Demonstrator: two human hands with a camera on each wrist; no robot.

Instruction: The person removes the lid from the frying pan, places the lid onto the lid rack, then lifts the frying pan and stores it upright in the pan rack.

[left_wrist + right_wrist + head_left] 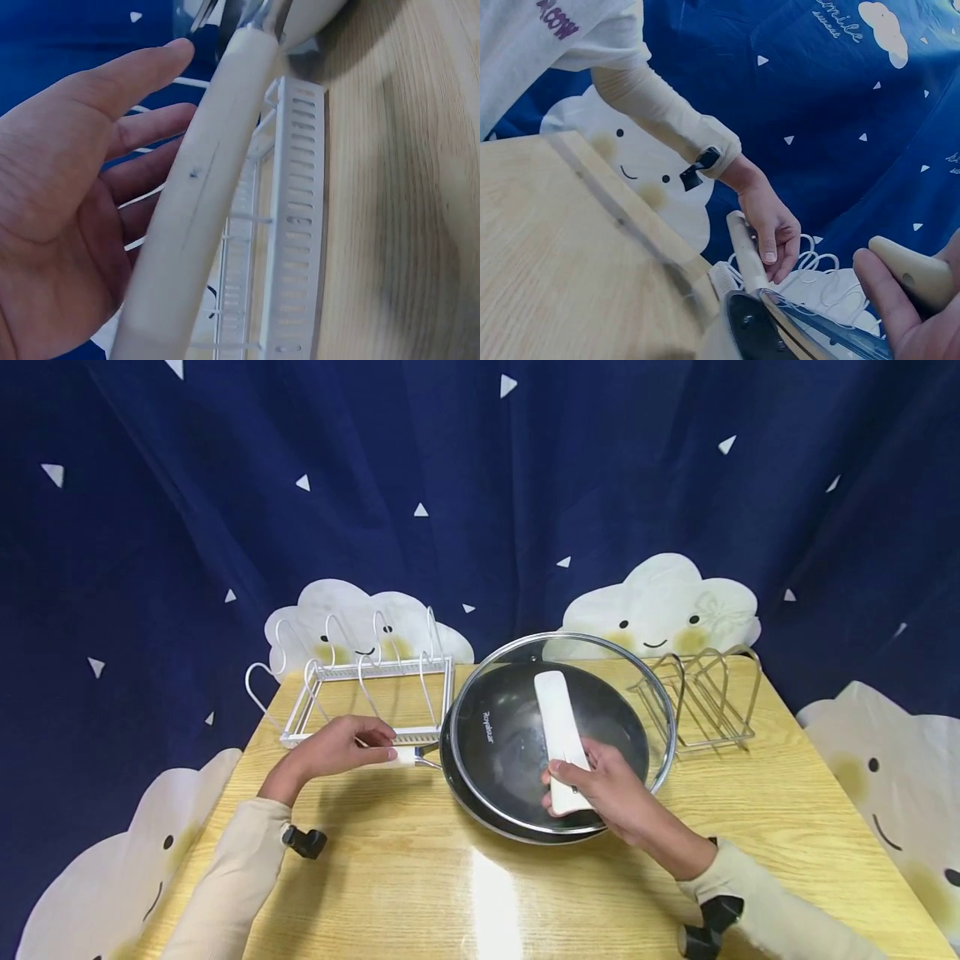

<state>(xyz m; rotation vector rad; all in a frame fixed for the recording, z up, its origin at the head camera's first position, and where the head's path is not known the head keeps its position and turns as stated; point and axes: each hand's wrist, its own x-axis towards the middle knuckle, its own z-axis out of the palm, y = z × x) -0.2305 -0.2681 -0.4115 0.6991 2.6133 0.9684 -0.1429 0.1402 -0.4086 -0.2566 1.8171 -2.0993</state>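
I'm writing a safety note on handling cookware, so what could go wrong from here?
The left hand is at the handle without its fingers wrapped round it, so the pan might swing if bumped. The right hand holds the lid, which looks off-centre over the pan; it could knock it. The handle lies close to the white rack and might catch.

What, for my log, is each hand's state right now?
Left hand: open, beside the pan handle; contact unclear.
Right hand: closed, holding the lid's white handle.
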